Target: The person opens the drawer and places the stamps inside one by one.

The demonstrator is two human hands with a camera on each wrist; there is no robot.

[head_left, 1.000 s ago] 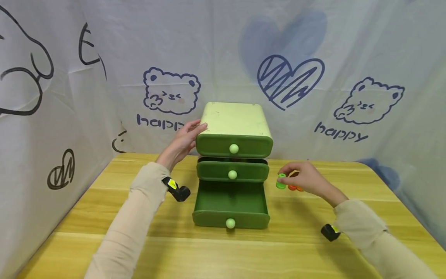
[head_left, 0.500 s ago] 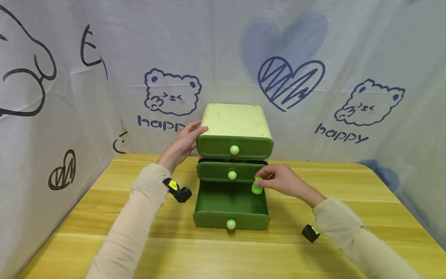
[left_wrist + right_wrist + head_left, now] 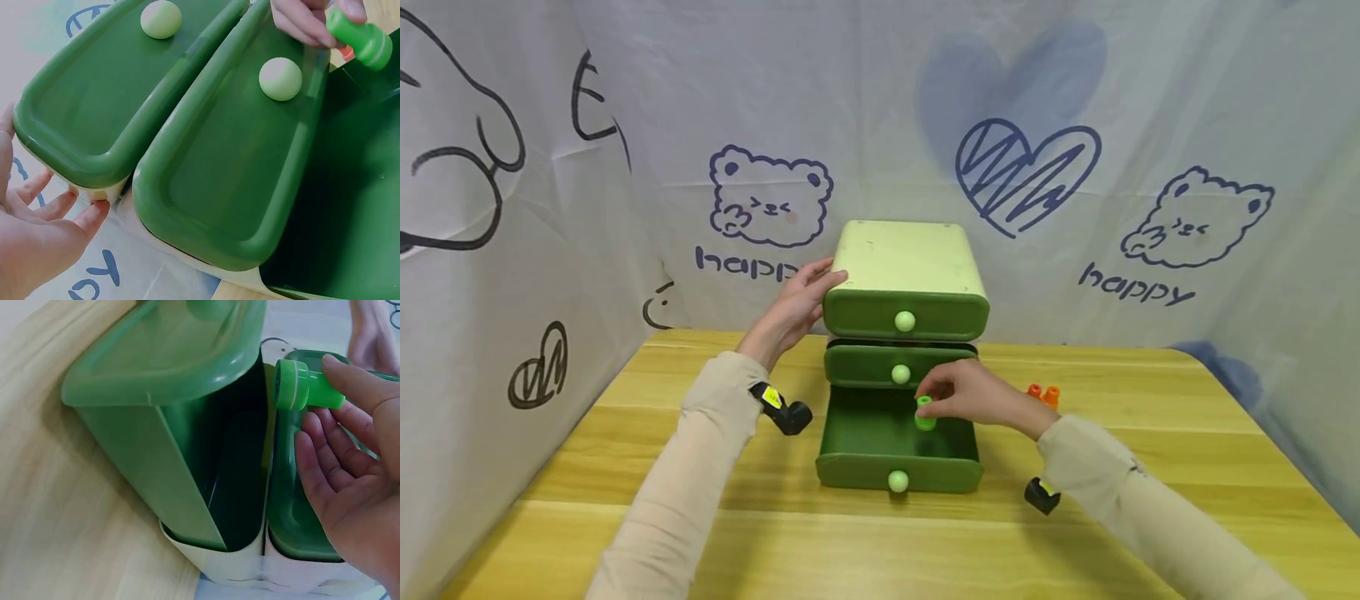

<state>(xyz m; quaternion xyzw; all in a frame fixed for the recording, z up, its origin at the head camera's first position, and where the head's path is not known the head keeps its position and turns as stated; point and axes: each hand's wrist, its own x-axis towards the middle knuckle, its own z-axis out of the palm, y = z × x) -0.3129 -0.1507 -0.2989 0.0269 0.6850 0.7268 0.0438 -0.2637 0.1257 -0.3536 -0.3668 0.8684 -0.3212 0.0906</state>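
A cream drawer cabinet (image 3: 910, 254) with green drawer fronts stands on the wooden table. Its bottom drawer (image 3: 857, 471) is pulled well out, and the middle drawer (image 3: 857, 367) sticks out slightly. My right hand (image 3: 976, 393) pinches a small green stamp (image 3: 925, 414) between thumb and fingers, above the bottom drawer. In the right wrist view the stamp (image 3: 306, 386) lies sideways, a wide round base at one end and a narrower handle at the other. My left hand (image 3: 792, 308) rests on the cabinet's left side; its extended fingers (image 3: 59, 206) touch the wall in the left wrist view.
A red stamp (image 3: 1034, 390) and an orange stamp (image 3: 1052, 396) stand on the table right of the cabinet, partly behind my right forearm. A white cloth (image 3: 880, 108) printed with bears and hearts hangs behind and beside the table.
My right hand has carried the green stamp leftward from the tabletop to above the bottom drawer. The red and orange stamps have come into fuller view. My left hand stays put.
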